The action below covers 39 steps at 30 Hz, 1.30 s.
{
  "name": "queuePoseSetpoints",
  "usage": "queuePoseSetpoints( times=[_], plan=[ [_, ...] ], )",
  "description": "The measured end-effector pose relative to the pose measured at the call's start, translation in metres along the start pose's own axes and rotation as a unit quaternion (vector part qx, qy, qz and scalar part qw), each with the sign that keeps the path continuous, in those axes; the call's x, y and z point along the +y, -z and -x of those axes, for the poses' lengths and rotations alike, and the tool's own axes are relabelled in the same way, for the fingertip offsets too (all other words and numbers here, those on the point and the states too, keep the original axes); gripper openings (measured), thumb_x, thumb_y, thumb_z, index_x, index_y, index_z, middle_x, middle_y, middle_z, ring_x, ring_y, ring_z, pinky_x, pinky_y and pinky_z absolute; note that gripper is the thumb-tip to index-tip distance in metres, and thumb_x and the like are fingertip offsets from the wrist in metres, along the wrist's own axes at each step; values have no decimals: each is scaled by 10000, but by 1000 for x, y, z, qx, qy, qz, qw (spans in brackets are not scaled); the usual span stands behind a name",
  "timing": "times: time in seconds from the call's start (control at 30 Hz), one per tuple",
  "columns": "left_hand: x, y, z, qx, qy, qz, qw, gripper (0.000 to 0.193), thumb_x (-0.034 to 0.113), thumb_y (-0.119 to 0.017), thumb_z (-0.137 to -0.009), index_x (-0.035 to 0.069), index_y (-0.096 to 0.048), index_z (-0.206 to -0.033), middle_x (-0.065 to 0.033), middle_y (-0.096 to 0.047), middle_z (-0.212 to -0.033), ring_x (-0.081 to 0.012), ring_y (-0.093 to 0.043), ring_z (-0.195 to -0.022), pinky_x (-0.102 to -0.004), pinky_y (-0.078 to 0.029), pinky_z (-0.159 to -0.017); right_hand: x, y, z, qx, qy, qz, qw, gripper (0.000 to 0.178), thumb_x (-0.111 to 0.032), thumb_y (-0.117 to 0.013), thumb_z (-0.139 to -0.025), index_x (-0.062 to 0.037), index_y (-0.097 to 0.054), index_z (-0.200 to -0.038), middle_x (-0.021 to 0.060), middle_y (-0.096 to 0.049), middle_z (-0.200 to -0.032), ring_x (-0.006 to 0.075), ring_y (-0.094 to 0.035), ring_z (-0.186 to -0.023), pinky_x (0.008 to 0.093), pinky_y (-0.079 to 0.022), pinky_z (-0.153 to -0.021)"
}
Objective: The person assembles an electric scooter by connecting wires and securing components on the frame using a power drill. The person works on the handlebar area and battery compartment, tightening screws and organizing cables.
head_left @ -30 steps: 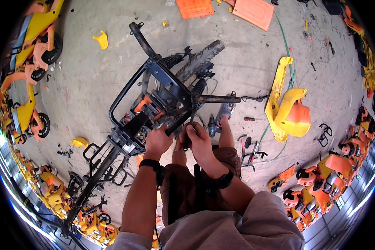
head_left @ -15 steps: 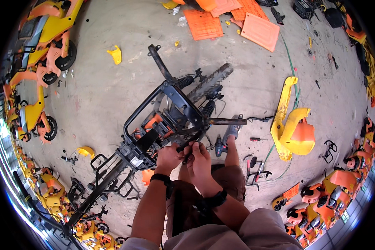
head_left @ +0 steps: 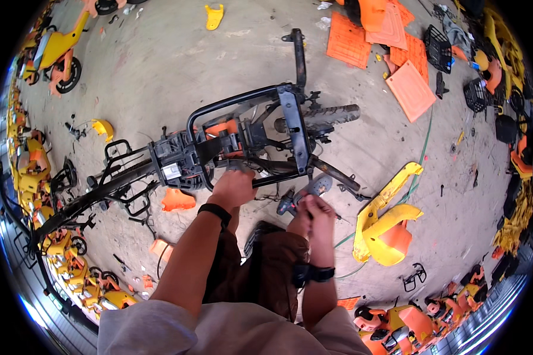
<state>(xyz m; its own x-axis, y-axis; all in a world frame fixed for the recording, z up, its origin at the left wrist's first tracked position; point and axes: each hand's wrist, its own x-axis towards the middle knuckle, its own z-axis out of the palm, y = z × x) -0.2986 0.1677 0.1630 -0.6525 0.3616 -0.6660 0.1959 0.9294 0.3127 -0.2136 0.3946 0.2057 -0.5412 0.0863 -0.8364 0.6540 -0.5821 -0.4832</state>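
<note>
A stripped black scooter frame (head_left: 296, 133) stretches across the floor before me, its knobby rear tyre (head_left: 331, 117) at the far right. My left hand (head_left: 234, 188) is closed at the frame's near side rail, by the wiring; its fingertips are hidden, so what it grips cannot be made out. Apart from the frame, my right hand (head_left: 317, 216) is raised over my right leg with fingers curled together. Anything inside it is hidden, and it is slightly blurred. A cordless drill (head_left: 286, 202) lies on the floor beside my grey clog (head_left: 320, 184).
Yellow body panels (head_left: 385, 228) lie to the right, across a green hose (head_left: 426, 142). Orange panels (head_left: 349, 41) and a black basket (head_left: 437, 48) are at the far right. An orange piece (head_left: 177, 200) lies near the frame. Rows of scooters (head_left: 408, 325) line the edges.
Both hands were together at the frame's near tube; my right hand has come away to the right, while my left stays at the frame. My view has turned, so the scene appears rotated.
</note>
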Motion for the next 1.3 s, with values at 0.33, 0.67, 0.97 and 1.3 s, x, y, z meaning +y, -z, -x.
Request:
queuePoseSetpoints(
  times=[0.33, 0.67, 0.97, 1.3],
  plan=[
    [1, -4, 2, 30, -21, 17, 999, 277, 325, -657, -786, 57, -631, -849, -181, -660, -738, -388, -660, -744, -464, -532, -705, -50, 19, -6, -39, 64, 208, 975, 195, -142, -567, -945, 27, -661, -973, -24, -475, -568, 40, -348, -469, 195, -221, -435],
    [4, -1, -1, 12, -11, 30, 999, 357, 378, -693, -770, 48, -634, -892, -198, -669, -801, -383, -658, -811, -472, -524, -750, 39, -79, 6, -22, 138, -109, 984, 182, -204, -453, -1028, -24, -471, -1052, 185, -695, -964, 126, -605, -634, 237, -425, -527],
    [-10, -17, -5, 21, -40, 46, 998, 347, 345, -725, -722, 87, -659, -945, -178, -667, -778, -370, -658, -788, -466, -529, -706, 29, -106, -14, 19, 110, -190, 976, 244, -262, -442, -1034, -23, -487, -1049, 162, -687, -882, 154, -599, -570, 266, -445, -515],
    [5, 4, 0, 29, -18, 27, 999, 308, 325, -678, -761, 44, -646, -882, -195, -666, -746, -387, -661, -753, -462, -540, -715, 39, -7, -5, 99, 136, 62, 984, 235, -200, -618, -950, 10, -688, -874, -26, -505, -618, 52, -437, -545, 219, -350, -514]
  ],
)
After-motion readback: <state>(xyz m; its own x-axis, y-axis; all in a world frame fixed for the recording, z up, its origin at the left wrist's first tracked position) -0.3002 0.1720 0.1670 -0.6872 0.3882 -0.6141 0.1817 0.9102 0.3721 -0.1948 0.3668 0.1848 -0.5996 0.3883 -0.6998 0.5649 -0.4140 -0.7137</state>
